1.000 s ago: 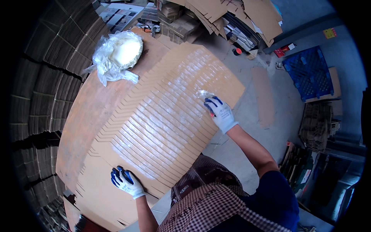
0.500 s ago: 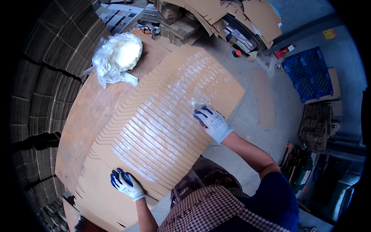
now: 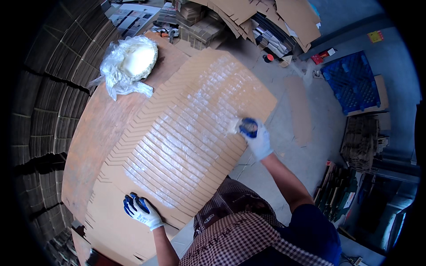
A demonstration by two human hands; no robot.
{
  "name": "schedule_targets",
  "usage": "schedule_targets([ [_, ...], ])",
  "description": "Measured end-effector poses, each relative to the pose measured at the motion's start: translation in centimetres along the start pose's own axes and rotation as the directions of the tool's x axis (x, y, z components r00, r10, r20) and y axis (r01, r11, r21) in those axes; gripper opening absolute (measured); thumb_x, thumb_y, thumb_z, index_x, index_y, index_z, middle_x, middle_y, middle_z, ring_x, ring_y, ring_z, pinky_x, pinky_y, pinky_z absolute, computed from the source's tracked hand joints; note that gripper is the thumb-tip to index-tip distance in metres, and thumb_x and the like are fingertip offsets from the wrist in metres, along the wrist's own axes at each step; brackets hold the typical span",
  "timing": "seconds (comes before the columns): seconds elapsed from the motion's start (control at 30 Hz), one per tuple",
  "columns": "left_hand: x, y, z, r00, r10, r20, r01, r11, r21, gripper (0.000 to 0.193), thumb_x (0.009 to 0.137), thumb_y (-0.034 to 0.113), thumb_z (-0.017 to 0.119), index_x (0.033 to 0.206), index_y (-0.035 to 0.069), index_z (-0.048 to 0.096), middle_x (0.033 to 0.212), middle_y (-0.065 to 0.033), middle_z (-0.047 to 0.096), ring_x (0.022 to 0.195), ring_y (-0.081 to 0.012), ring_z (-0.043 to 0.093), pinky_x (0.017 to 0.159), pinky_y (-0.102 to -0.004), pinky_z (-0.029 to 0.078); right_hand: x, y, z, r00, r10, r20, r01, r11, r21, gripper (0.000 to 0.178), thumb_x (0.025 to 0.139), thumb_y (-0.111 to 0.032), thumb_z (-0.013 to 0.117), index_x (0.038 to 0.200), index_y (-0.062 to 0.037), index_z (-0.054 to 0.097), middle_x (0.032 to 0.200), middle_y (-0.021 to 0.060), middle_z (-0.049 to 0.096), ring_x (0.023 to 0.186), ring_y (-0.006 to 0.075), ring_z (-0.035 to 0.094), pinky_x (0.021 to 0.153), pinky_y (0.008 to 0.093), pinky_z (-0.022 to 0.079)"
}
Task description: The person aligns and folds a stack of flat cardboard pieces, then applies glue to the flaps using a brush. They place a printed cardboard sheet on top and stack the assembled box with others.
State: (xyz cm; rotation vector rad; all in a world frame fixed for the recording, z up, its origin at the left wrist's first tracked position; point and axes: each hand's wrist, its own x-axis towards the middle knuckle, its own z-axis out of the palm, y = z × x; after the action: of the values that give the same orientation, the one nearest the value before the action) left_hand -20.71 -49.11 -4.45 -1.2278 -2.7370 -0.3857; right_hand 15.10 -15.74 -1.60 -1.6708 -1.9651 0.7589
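A wide brown desk (image 3: 95,146) with a worn, rusty-looking top carries a fanned spread of flat cardboard sheets (image 3: 186,133), overlapped like shingles so only thin stepped edges show. Most of that spread already shines wet and whitish with glue, from the far end down to near the left hand; the dull strip along the near-left edge looks untreated, so the coating seems largely done. The right hand (image 3: 256,138), in a white and blue glove, has its grip closed on a small pale applicator at the right edge. The left hand (image 3: 142,212) lies flat, fingers apart, pressing the sheets. A crinkled clear plastic bag (image 3: 126,64) around a pale creamy lump sits at the far corner.
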Motion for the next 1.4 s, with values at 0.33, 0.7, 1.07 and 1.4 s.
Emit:
schedule_targets([
  [0.33, 0.0, -0.3, 0.2, 1.0, 0.009, -0.015, -0.008, 1.0, 0.029, 0.04, 0.092, 0.011, 0.06, 0.13, 0.002, 0.06, 0.14, -0.0226, 0.054, 0.129, -0.0418, 0.047, 0.111, -0.0551, 0.031, -3.6, -1.0, 1.4, 0.993, -0.089, 0.083, 0.093, 0.994, -0.054, 0.045, 0.083, -0.022, 0.077, 0.122, -0.0086, 0.059, 0.117, 0.0178, 0.062, 0.101, 0.0386, 0.065, 0.086, 0.042, 0.054],
  [0.7, -0.1, 0.0, 0.0, 1.0, 0.0, -0.024, 0.0, 1.0, 0.016, 0.037, 0.094, 0.013, 0.057, 0.129, 0.001, 0.061, 0.14, -0.0233, 0.053, 0.129, -0.0426, 0.047, 0.111, -0.0551, 0.032, -2.0, -1.6, -3.9, 0.879, -0.393, 0.271, 0.397, 0.917, 0.041, 0.037, 0.078, -0.002, 0.068, 0.114, -0.0111, 0.066, 0.128, 0.0103, 0.06, 0.121, 0.0342, 0.058, 0.1, 0.0409, 0.049],
  [1.07, -0.2, -0.6, 0.7, 1.0, 0.014, -0.015, -0.013, 1.0, 0.026, 0.035, 0.095, 0.013, 0.057, 0.127, -0.002, 0.062, 0.139, -0.0231, 0.054, 0.129, -0.0414, 0.047, 0.11, -0.0533, 0.033, 4.5, 4.1, -6.9, 0.871, -0.368, 0.326, 0.415, 0.906, -0.085, 0.03, 0.078, 0.001, 0.064, 0.104, -0.0124, 0.068, 0.119, 0.0104, 0.066, 0.118, 0.0319, 0.06, 0.099, 0.0396, 0.05],
  [1.4, -0.3, -0.8, 0.6, 1.0, 0.012, 0.011, -0.012, 1.0, 0.025, 0.035, 0.096, 0.014, 0.056, 0.126, -0.002, 0.062, 0.14, -0.0232, 0.054, 0.128, -0.0422, 0.047, 0.111, -0.0541, 0.032, 5.8, 4.2, -7.2, 0.915, -0.299, 0.27, 0.327, 0.943, -0.064, 0.027, 0.078, 0.003, 0.057, 0.099, -0.0108, 0.067, 0.118, 0.011, 0.066, 0.113, 0.0341, 0.061, 0.096, 0.04, 0.051],
])
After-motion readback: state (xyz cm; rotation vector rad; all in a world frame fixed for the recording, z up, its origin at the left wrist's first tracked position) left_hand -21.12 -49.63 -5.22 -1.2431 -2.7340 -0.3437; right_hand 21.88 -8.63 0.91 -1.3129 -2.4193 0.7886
